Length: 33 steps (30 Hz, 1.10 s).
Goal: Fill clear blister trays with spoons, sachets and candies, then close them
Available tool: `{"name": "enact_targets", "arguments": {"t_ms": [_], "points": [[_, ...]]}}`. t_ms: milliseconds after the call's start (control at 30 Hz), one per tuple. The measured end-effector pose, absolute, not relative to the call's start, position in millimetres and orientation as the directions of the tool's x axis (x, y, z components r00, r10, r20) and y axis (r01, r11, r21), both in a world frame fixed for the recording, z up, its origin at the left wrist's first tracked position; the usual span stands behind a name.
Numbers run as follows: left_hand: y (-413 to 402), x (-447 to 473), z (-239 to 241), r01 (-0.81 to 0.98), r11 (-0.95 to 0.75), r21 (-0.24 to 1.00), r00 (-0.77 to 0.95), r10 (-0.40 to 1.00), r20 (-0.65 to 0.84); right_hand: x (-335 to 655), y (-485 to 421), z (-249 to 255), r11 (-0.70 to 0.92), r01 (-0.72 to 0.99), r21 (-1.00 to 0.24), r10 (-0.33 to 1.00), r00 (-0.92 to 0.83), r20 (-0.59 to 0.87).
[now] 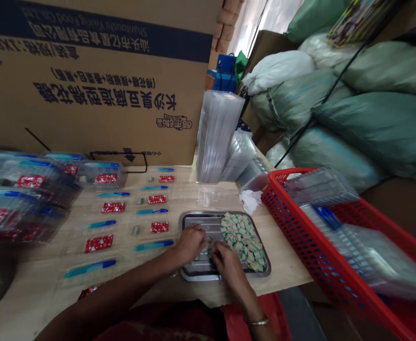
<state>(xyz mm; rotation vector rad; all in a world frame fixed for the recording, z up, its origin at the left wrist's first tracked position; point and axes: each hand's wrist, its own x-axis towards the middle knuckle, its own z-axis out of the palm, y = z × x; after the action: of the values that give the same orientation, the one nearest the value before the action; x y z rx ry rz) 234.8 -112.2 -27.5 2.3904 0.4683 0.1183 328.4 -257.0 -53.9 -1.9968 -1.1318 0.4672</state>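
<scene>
A metal tray (pixel 193 273) lies before me on the wooden table. Its right half holds a heap of small tan-and-green blocks (pixel 245 241) that look like erasers. Over the tray's left half is my left hand (pixel 192 242), its fingers curled and pressed together. Close beside it, my right hand (pixel 226 263) is also closed, thumb and fingers pinched. A few small blocks (pixel 205 250) show between the two hands; whether the fingertips grip any of them is hidden.
Clear plastic trays with blue pens (pixel 154 245) and red patterned packets (pixel 160 227) lie in rows leftward. Filled packs (pixel 30 181) are stacked far left. A large carton (pixel 97 94) and clear plastic stacks (pixel 217 137) stand behind. A red basket (pixel 293 220) sits right.
</scene>
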Motion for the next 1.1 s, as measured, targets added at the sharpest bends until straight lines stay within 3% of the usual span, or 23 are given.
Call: {"name": "enact_targets", "arguments": {"t_ms": [200, 400, 467, 567, 633, 700, 833, 933, 1000, 1100], "points": [[-111, 248, -44, 0.28, -0.607, 0.744, 0.926, 0.374, -0.043, 337, -262, -54, -0.253, 0.295, -0.921, 0.752, 0.659, 0.004], [-105, 240, -57, 0.306, -0.363, 0.88, 0.878, 0.464, -0.114, 329, -248, -56, -0.174, 0.022, -0.984, 0.733, 0.67, -0.115], [-106, 235, -57, 0.282, -0.25, 0.926, 0.864, 0.486, -0.132, 323, -243, -57, -0.136, -0.095, -0.986, 0.729, 0.665, -0.164], [-109, 227, -50, 0.198, 0.062, 0.978, 0.851, 0.485, -0.203, 317, -237, -56, -0.114, -0.172, -0.979, 0.737, 0.646, -0.199], [-111, 221, -44, 0.148, 0.242, 0.959, 0.856, 0.455, -0.247, 316, -235, -54, -0.127, -0.147, -0.981, 0.756, 0.625, -0.192], [-111, 217, -40, 0.139, 0.319, 0.937, 0.865, 0.422, -0.272, 316, -236, -52, -0.14, -0.066, -0.988, 0.773, 0.616, -0.151], [-111, 212, -38, 0.138, 0.366, 0.921, 0.877, 0.386, -0.285, 321, -239, -49, -0.153, 0.145, -0.978, 0.808, 0.588, -0.039], [-109, 210, -38, 0.143, 0.334, 0.932, 0.85, 0.44, -0.288, 331, -238, -48, -0.194, 0.281, -0.94, 0.843, 0.537, -0.013], [-107, 208, -36, 0.15, 0.314, 0.937, 0.817, 0.494, -0.297, 339, -235, -46, -0.26, 0.434, -0.863, 0.838, 0.545, 0.022], [-103, 203, -29, 0.158, 0.288, 0.944, 0.796, 0.528, -0.295, 347, -225, -40, -0.344, 0.697, -0.629, 0.877, 0.478, 0.05]]}}
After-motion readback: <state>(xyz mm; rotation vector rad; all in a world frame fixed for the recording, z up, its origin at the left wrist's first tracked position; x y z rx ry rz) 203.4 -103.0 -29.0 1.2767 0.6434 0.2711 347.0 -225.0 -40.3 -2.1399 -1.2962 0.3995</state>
